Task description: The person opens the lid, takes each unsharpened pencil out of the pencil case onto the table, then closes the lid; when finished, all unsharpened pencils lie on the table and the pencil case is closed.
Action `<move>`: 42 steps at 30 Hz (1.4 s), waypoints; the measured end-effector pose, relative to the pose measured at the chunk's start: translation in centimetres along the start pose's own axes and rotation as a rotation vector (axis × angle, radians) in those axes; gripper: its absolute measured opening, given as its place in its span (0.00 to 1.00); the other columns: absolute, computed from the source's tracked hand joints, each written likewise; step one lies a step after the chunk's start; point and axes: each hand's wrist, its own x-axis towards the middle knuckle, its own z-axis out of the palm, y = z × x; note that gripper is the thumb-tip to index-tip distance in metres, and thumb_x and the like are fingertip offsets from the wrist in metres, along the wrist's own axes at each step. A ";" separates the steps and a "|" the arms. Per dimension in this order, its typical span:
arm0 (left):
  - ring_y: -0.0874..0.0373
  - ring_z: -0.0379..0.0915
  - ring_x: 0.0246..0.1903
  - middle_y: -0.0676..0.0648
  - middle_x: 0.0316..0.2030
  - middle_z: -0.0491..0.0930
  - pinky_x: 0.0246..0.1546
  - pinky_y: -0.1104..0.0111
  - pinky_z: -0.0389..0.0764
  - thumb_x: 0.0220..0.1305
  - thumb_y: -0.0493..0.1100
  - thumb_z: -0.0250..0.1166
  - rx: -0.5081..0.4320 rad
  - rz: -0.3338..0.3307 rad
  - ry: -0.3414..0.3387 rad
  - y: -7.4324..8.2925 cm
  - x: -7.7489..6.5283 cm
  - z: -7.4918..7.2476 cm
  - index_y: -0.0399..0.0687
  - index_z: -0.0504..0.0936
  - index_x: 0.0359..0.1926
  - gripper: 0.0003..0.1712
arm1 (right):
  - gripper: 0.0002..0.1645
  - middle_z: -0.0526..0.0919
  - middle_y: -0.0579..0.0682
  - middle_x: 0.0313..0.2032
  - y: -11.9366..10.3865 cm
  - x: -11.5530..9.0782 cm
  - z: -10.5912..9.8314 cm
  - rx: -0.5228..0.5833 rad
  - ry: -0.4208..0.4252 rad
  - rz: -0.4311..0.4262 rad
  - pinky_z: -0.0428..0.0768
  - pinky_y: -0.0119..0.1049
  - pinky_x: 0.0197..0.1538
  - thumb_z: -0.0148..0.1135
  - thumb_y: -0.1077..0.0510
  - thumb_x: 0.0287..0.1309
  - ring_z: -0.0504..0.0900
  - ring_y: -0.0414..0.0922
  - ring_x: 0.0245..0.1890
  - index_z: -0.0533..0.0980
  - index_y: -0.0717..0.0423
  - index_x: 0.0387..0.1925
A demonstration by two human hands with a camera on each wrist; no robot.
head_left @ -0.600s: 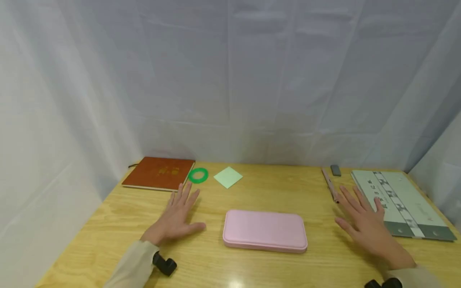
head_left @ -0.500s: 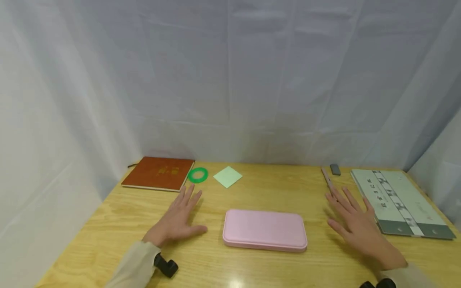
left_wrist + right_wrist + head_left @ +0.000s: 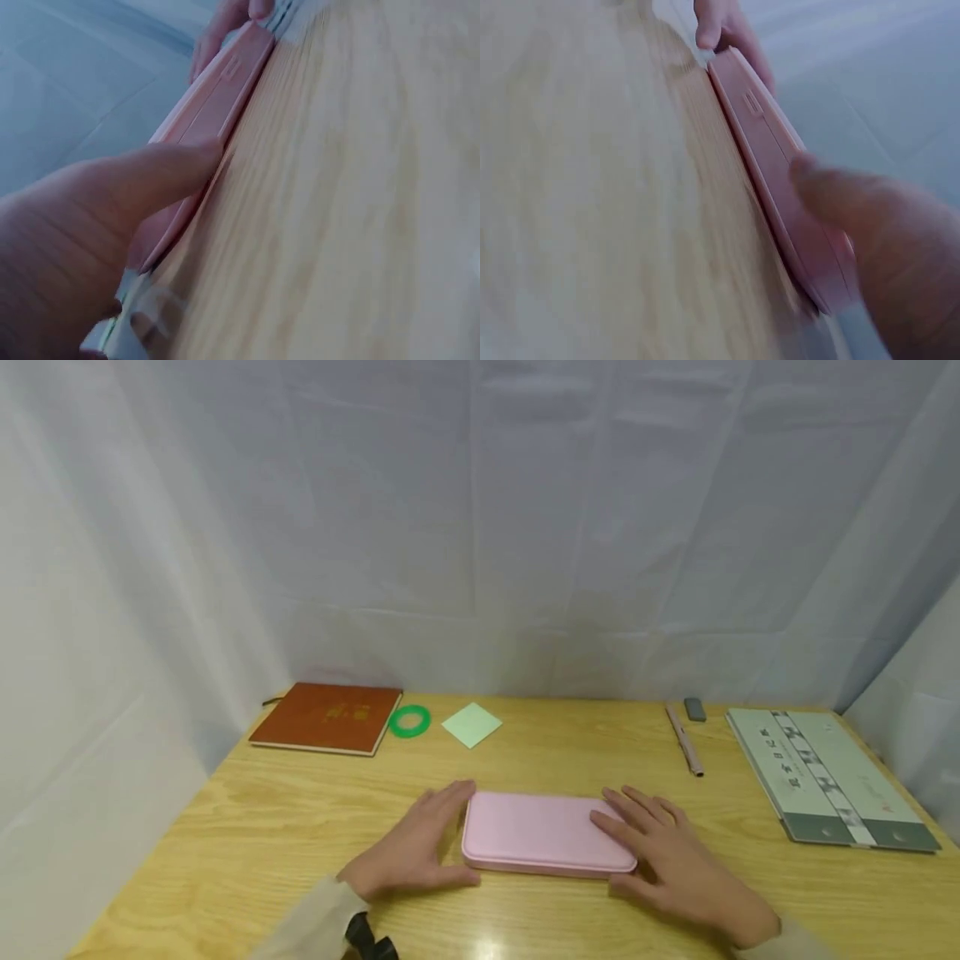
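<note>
A flat pink pencil case with rounded corners lies on the wooden table, a small latch on its front side. At its left end is my left hand, fingers by the back corner and thumb near the front edge; a gap shows beside the end. My right hand spans the right end, fingers over the top corner, thumb in front of the case and blurred in the right wrist view. Both hands have fairly straight fingers. Whether the thumbs touch the case I cannot tell.
Toward the back left lie a brown notebook, a green tape ring and a pale green paper square. A pinkish pen, a small grey block and a grey-green book lie at the right. White curtains enclose the table.
Both hands have moved inward from either side to the ends of the pencil case, the right one leaving the area by the pen and book. The case stays in place.
</note>
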 end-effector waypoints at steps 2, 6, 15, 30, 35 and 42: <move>0.46 0.53 0.70 0.40 0.71 0.58 0.68 0.48 0.55 0.52 0.65 0.68 -0.019 0.038 0.027 0.2 0.2 0.5 0.39 0.54 0.73 0.57 | 0.43 0.61 0.50 0.71 -0.4 0.1 0.2 0.020 -0.013 0.016 0.60 0.58 0.63 0.62 0.35 0.56 0.61 0.53 0.68 0.61 0.38 0.71; 0.48 0.59 0.67 0.43 0.67 0.64 0.66 0.51 0.61 0.52 0.59 0.71 -0.042 0.084 0.100 0.1 0.3 1.2 0.42 0.60 0.70 0.51 | 0.41 0.63 0.49 0.70 -0.7 0.2 0.7 0.057 0.000 0.041 0.66 0.58 0.60 0.65 0.38 0.55 0.63 0.51 0.67 0.64 0.38 0.69; 0.60 0.66 0.54 0.51 0.56 0.71 0.56 0.59 0.71 0.55 0.62 0.68 -0.153 -0.011 0.165 0.5 0.6 1.6 0.52 0.69 0.64 0.39 | 0.36 0.69 0.46 0.65 -1.5 0.8 0.4 0.078 0.078 0.043 0.59 0.47 0.58 0.66 0.46 0.56 0.65 0.46 0.64 0.68 0.47 0.66; 0.59 0.66 0.35 0.51 0.36 0.72 0.35 0.72 0.69 0.61 0.49 0.65 -0.373 -0.044 0.187 1.2 0.8 1.8 0.47 0.74 0.55 0.24 | 0.24 0.83 0.46 0.45 -3.7 4.6 -0.7 0.021 0.283 -0.207 0.67 0.47 0.51 0.46 0.41 0.70 0.79 0.45 0.46 0.81 0.51 0.48; 0.62 0.66 0.29 0.50 0.32 0.73 0.30 0.74 0.69 0.61 0.44 0.64 -0.478 -0.061 0.193 1.7 0.9 1.9 0.44 0.74 0.53 0.21 | 0.28 0.83 0.46 0.38 -4.1 5.3 -0.6 -0.002 0.291 -0.258 0.78 0.40 0.41 0.41 0.41 0.71 0.80 0.42 0.38 0.80 0.56 0.44; 0.64 0.70 0.32 0.49 0.39 0.79 0.31 0.74 0.72 0.57 0.50 0.69 -0.482 -0.146 0.196 2.9 1.2 2.1 0.47 0.74 0.52 0.25 | 0.31 0.81 0.47 0.34 -4.2 5.3 -0.2 -0.074 0.311 -0.263 0.76 0.41 0.39 0.34 0.41 0.73 0.78 0.43 0.36 0.79 0.56 0.40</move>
